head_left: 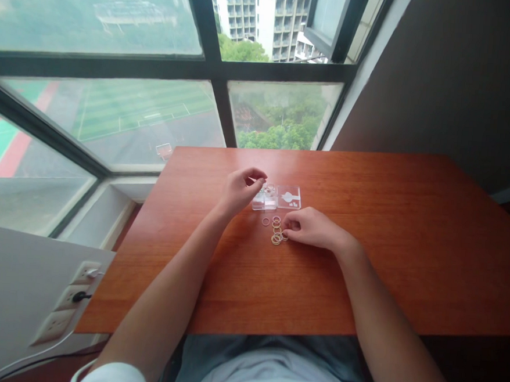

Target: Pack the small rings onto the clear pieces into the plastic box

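Observation:
Over the left part of a small clear plastic box, my left hand is closed with thumb and fingertips together; whatever they pinch is too small to make out. The box lies with its transparent lid spread out to the right, and small bits show inside. Just in front of it, several thin pale rings lie overlapping in a short column. A single pinkish ring rests apart on their left. My right hand has curled fingers at the column's right side, fingertips touching or almost touching the rings; its grip is partly hidden.
A reddish-brown wooden table carries everything and stretches far to the right. Windows with dark frames stand behind it. Wall sockets with plugged-in cables are low on the left, beside the table edge.

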The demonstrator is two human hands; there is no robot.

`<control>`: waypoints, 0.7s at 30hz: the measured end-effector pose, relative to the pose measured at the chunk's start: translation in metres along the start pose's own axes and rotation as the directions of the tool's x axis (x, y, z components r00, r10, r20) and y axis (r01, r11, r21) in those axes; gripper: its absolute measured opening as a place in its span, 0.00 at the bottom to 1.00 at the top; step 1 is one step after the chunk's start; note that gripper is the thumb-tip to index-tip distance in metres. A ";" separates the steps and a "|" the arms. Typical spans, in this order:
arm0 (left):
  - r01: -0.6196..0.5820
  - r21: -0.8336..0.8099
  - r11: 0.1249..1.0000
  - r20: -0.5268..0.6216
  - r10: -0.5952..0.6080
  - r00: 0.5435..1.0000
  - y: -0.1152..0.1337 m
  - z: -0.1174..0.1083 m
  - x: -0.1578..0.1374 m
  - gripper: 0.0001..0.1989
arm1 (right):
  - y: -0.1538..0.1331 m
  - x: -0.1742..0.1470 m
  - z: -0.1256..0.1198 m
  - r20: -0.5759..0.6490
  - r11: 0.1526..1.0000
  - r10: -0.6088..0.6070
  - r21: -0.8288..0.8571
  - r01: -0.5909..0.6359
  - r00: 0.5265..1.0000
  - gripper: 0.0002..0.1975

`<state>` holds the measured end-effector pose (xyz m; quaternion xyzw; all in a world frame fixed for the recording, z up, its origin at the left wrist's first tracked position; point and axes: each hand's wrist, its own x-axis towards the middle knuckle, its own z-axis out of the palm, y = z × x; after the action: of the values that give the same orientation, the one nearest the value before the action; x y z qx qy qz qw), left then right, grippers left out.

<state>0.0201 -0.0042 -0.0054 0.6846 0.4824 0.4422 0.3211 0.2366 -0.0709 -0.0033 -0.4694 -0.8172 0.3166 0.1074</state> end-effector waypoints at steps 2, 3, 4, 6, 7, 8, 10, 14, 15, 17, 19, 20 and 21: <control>0.002 0.005 1.000 0.004 -0.002 1.000 0.000 0.000 0.000 0.09 | -0.001 0.001 0.002 -0.018 1.000 -0.006 -0.023 0.005 1.000 0.06; 0.005 0.004 1.000 0.005 -0.005 1.000 -0.001 0.000 0.000 0.09 | -0.002 0.001 0.003 -0.032 1.000 -0.010 -0.025 0.009 0.999 0.06; 0.007 0.001 1.000 0.005 -0.007 1.000 -0.001 0.000 0.000 0.09 | -0.003 0.002 0.003 -0.051 1.000 -0.014 -0.019 0.013 0.999 0.05; 0.012 -0.008 1.000 0.001 -0.012 1.000 0.000 0.000 0.000 0.09 | -0.003 0.004 0.005 -0.108 1.000 -0.011 0.005 0.011 0.994 0.04; 0.013 -0.011 1.000 0.000 -0.013 1.000 0.000 0.000 0.000 0.08 | -0.003 0.004 0.005 -0.145 1.000 -0.003 0.015 0.005 0.989 0.04; 0.013 -0.014 1.000 0.000 -0.013 1.000 0.001 0.000 0.000 0.08 | -0.003 0.005 0.005 -0.184 1.000 0.009 0.021 -0.005 0.983 0.05; 0.013 -0.016 1.000 0.001 -0.013 1.000 0.001 -0.001 0.000 0.08 | -0.002 0.006 0.005 -0.252 0.999 0.036 0.011 -0.035 0.967 0.05; 0.007 -0.013 1.000 -0.003 -0.007 1.000 0.001 -0.001 0.001 0.08 | -0.001 0.003 0.002 -0.234 0.998 0.052 -0.023 -0.059 0.971 0.05; 0.005 -0.011 1.000 -0.006 -0.005 1.000 0.001 -0.001 0.001 0.08 | -0.001 0.002 0.001 -0.193 0.999 0.042 -0.020 -0.047 0.980 0.05; 0.003 -0.010 1.000 -0.010 -0.003 1.000 0.001 -0.001 0.000 0.09 | -0.001 0.000 0.000 -0.108 1.000 0.012 -0.015 -0.013 0.994 0.05; 0.004 -0.011 1.000 -0.009 -0.004 1.000 0.001 -0.001 0.000 0.09 | -0.002 -0.002 0.000 -0.061 0.999 -0.015 -0.041 0.012 0.998 0.05; 0.007 -0.013 1.000 -0.007 -0.007 1.000 0.001 -0.001 0.000 0.09 | -0.002 -0.002 0.000 -0.058 0.997 -0.018 -0.074 0.014 0.998 0.05; 0.010 -0.014 1.000 -0.005 -0.010 1.000 0.001 -0.001 0.000 0.09 | -0.003 -0.002 0.000 -0.065 0.993 -0.016 -0.117 0.008 0.998 0.06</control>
<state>0.0194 -0.0047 -0.0038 0.6786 0.4835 0.4459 0.3269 0.2354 -0.0739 -0.0016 -0.4802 -0.8332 0.2521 0.1082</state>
